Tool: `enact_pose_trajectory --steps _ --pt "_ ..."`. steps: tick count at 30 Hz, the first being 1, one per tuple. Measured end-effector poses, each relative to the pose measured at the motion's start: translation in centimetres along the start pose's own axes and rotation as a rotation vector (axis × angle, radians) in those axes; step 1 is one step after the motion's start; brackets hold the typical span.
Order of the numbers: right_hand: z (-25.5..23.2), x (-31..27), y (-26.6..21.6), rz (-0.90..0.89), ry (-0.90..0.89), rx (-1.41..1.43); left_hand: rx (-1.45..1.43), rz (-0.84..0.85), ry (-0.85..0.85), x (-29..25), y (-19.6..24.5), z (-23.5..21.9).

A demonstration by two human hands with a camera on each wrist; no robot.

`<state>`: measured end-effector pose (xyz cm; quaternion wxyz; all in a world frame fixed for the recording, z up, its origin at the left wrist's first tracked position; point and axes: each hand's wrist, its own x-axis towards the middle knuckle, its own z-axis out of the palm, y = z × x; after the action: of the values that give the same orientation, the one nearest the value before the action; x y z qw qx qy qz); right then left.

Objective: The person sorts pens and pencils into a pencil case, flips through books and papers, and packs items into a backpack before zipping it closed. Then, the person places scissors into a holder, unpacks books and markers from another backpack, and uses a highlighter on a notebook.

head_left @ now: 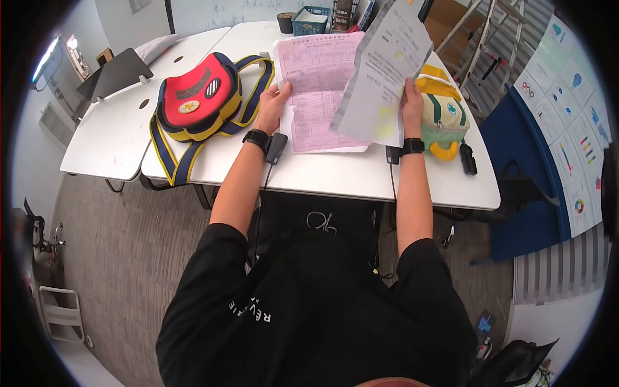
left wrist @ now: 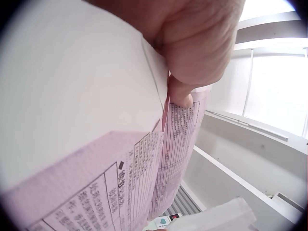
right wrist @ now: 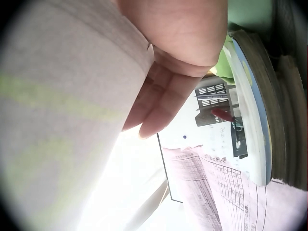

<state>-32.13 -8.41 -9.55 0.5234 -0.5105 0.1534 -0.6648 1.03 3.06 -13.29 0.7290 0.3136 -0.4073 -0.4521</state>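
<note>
My left hand [head_left: 272, 106] grips the left edge of a pink printed form [head_left: 316, 84], which is raised over the white table. In the left wrist view the form [left wrist: 175, 149] bends around where the fingers pinch it. My right hand [head_left: 412, 108] holds a creased white printed sheet [head_left: 385, 77] by its right edge. This sheet tilts and overlaps the form's right side in the head view. Yellow-green highlighter marks show on the sheet [right wrist: 57, 106] in the right wrist view, with fingertips [right wrist: 156, 118] behind it.
A red, navy and yellow child's bag [head_left: 196, 97] lies left of the papers, its straps spread out. At the right sit a cream and green bag [head_left: 445, 116] and a small black object [head_left: 468, 159]. A blue basket [head_left: 311, 24] and dark pot [head_left: 285, 23] stand behind.
</note>
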Motion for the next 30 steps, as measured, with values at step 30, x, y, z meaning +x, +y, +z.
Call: enact_pose_trajectory --steps 30 --pt "0.3 -0.1 -0.2 0.051 0.012 -0.026 0.02 -0.022 0.019 -0.4 0.5 0.4"
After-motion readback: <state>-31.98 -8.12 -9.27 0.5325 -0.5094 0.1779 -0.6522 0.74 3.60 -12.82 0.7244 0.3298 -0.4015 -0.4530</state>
